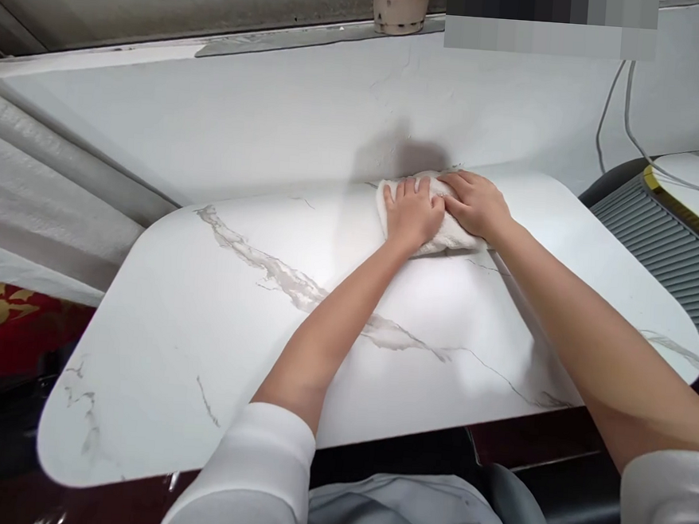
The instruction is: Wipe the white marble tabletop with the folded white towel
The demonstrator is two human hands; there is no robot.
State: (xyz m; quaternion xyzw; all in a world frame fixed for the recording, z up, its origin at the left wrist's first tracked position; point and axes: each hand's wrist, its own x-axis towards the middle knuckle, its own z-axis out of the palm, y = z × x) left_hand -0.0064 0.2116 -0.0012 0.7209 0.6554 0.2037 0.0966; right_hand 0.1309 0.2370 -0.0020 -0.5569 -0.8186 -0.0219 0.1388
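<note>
A folded white cloth (456, 237) lies on the white marble-patterned table (160, 305), close to its far edge by the wall. My left hand (411, 217) presses on the left part of the cloth, its fingers bent over the fabric. On the right part rests my right hand (478, 205), also gripping the cloth, with its fingers pointing left. Both hands are side by side, almost touching. The underside of the cloth is hidden.
Behind the table rises a white wall (245, 127) with a ledge, where a cup (400, 6) stands. A grey ribbed object (667, 244) with a yellow edge is at the right, below hanging cables (629, 114). White curtain fabric (44, 185) and red cloth (10, 326) are at the left.
</note>
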